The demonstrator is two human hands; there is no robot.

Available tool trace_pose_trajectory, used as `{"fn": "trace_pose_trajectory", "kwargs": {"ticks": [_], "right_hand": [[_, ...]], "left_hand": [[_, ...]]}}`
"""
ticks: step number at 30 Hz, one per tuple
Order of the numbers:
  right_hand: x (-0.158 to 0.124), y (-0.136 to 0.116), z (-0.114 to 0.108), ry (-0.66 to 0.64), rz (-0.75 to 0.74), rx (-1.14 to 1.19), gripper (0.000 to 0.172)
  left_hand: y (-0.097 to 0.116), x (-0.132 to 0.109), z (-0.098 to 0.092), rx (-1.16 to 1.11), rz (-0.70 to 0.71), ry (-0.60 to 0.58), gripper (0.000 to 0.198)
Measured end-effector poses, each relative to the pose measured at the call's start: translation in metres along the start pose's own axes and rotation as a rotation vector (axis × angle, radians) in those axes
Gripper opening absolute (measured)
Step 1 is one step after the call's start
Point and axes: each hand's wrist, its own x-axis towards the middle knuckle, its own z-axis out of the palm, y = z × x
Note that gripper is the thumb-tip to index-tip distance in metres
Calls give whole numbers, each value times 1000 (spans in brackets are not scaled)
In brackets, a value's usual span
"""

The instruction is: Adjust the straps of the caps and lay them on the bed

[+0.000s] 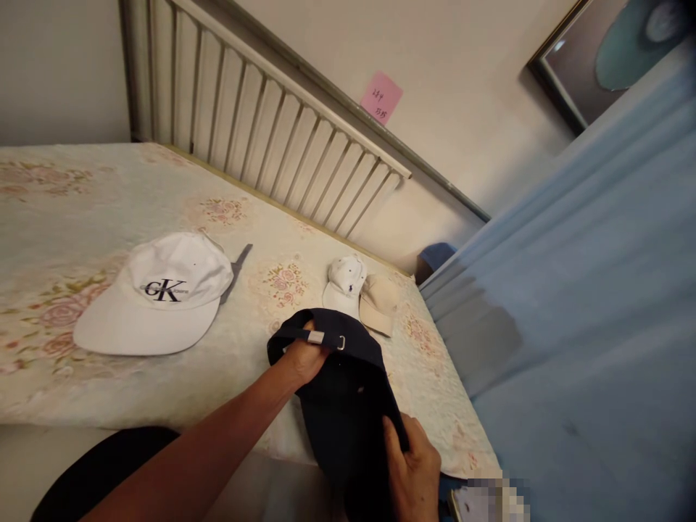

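A black baseball cap [340,420] is held up in front of me, with its inside facing me. My left hand [307,360] is closed on its back end, by the strap with a metal buckle [316,337]; some of its fingers are hidden inside the cap. My right hand [414,464] grips the cap's side edge, thumb on the inside. On the bed to the left lies a white cap [163,297] with a dark monogram. Beyond the black cap sit a smaller white cap [346,279] and a beige cap [379,301], touching each other.
The caps lie on a flowered bedsheet [261,225]. Behind runs a pale slatted rail [261,109] below a pink note [382,96]. A blue curtain [570,275] hangs at right. A dark rounded thing [103,471] shows at lower left.
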Motion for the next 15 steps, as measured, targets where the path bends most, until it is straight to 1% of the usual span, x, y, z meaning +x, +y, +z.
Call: {"fn": "trace_pose_trajectory", "kwargs": {"ticks": [2, 4, 6, 8, 10, 12, 13, 15], "right_hand": [[5, -3, -6, 8, 14, 37, 31], [10, -8, -11, 6, 14, 58, 28], [15, -13, -14, 11, -11, 57, 26], [21, -19, -17, 22, -66, 44, 24], [26, -25, -19, 27, -132, 24, 22], [30, -31, -21, 16, -199, -2, 18], [31, -34, -22, 3, -230, -13, 17], [31, -40, -22, -13, -287, -22, 15]], "left_hand": [[-8, 0, -4, 96, -43, -30, 13], [-15, -2, -6, 209, -159, -137, 9], [-21, -6, -4, 346, -289, -247, 13], [-24, -11, 1, 486, -372, -310, 17], [-25, -15, 6, 590, -393, -343, 18], [-25, -17, 8, 621, -373, -359, 17], [-25, -17, 8, 605, -370, -354, 16], [-25, -16, 7, 493, -344, -332, 14]]}}
